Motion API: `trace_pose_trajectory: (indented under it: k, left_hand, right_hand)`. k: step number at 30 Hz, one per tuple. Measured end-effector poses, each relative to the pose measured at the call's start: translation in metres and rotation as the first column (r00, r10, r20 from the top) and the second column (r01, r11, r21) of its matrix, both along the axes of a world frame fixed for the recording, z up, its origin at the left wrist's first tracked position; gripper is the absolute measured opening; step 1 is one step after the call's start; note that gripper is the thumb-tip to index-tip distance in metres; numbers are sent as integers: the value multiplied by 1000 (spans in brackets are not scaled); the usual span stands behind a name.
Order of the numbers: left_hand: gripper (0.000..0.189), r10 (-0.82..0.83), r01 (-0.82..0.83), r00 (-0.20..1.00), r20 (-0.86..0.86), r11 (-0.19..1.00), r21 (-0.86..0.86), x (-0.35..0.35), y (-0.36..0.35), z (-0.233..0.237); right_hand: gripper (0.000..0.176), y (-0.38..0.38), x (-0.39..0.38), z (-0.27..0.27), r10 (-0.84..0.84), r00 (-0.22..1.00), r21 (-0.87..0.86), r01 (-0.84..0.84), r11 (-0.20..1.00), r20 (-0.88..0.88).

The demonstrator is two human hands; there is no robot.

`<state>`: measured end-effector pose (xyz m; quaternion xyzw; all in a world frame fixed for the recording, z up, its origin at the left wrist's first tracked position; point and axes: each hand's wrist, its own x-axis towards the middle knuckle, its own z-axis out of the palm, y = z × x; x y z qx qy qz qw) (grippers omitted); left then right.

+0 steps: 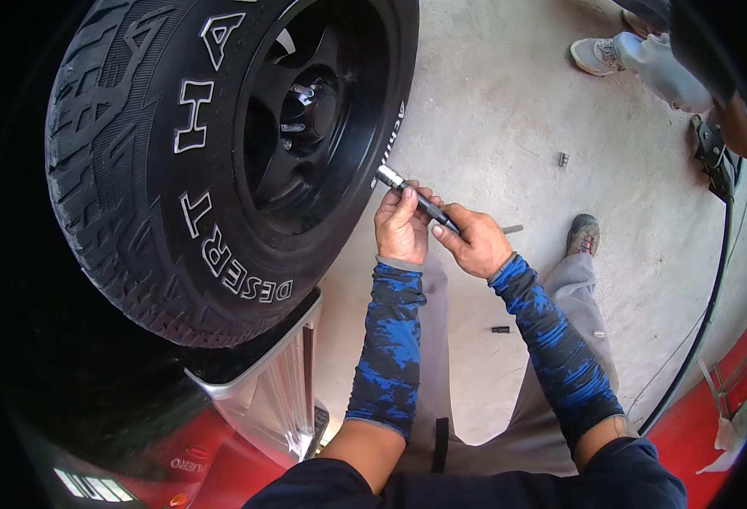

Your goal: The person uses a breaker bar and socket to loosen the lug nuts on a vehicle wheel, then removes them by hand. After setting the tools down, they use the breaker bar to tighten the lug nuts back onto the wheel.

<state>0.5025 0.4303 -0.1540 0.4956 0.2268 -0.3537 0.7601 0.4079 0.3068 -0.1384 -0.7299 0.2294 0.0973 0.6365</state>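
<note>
Both my hands are closed around a dark extension bar [438, 214] with a silver socket [390, 176] at its upper left end. My left hand [401, 227] grips it just behind the socket, thumb laid along the top. Farther down, my right hand [479, 242] wraps the lower end. A thin grey rod tip [513, 229] shows beyond my right knuckles; its other end is hidden. The socket end overlaps the edge of a large black tyre [195, 199] in this view. Inside its black wheel rim [259, 170], metal studs or nuts surround the hub [316, 110].
On the concrete floor lie a small metal socket [563, 159] and a small dark cylinder [501, 329]. A person's shoe [596, 56] is at upper right, near a dark metal device [713, 157]. A black hose [717, 297] runs down the right. Red bodywork [229, 467] sits lower left.
</note>
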Motion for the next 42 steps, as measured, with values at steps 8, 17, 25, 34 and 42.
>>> trace_pose_trajectory:
  k: [8,17,25,34,42]
  left_hand:
    - [19,137,-126,983,-121,987,99,-17,-4,-15]
    - [22,148,-99,971,-188,964,247,-12,-12,-20]
    - [20,33,-18,998,-52,965,261,7,13,-42]
    - [22,91,-106,993,75,970,218,42,17,-22]
    - [23,110,-147,982,151,954,261,100,15,9]
  right_hand:
    - [38,-3,-20,-14,-39,997,305,59,951,-68]
    - [37,13,-14,9,-241,951,192,278,941,-195]
    - [24,13,-92,-50,-489,806,-143,469,872,-334]
    - [57,-28,4,-116,-154,986,-269,168,948,71]
    - [32,28,120,-16,-135,987,133,123,983,87]
